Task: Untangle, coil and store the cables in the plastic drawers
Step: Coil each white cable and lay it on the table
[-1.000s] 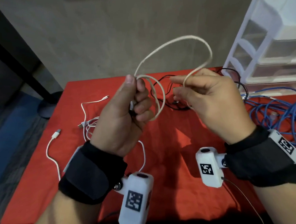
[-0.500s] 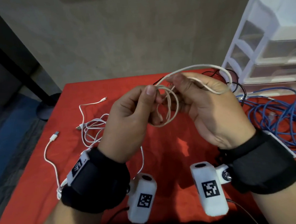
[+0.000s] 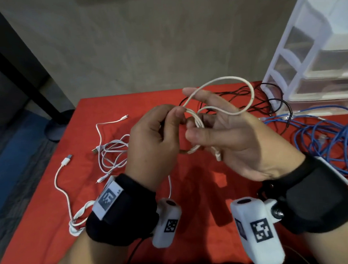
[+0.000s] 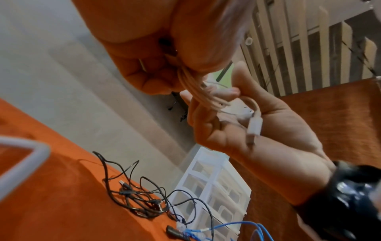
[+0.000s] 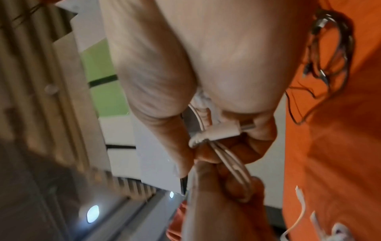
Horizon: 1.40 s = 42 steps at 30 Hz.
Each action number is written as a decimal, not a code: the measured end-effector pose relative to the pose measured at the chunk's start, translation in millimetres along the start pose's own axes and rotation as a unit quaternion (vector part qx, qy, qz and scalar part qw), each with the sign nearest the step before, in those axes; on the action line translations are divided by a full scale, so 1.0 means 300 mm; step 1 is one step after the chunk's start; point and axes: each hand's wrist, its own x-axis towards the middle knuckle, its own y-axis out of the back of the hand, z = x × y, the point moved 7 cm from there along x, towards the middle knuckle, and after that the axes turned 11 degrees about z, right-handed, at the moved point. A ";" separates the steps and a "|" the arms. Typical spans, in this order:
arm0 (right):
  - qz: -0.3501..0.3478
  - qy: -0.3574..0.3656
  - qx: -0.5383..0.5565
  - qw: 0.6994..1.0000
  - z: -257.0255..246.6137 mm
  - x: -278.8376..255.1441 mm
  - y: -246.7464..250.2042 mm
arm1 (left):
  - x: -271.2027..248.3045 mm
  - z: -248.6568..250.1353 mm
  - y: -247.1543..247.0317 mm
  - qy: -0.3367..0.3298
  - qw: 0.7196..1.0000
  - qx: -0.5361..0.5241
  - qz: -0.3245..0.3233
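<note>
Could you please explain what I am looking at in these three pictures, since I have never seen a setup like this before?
There is no machine here: a person works with two bare hands, wearing one camera on the head and a small one strapped to each wrist. The wide picture is the head view, looking down at a table with a red cloth; the other two look along each hand at the fingers.

The left hand pinches a cream cable gathered into loops, while the right hand, fingers mostly spread, guides the remaining loop and cradles its plug.

On the cloth lie white cables, a black tangle and a blue bundle. The plastic drawers stand at the far right corner.
</note>
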 end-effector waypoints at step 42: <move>0.278 0.210 -0.577 0.739 -0.086 0.062 0.312 | 0.135 -0.138 0.202 0.292 0.924 -0.217 0.119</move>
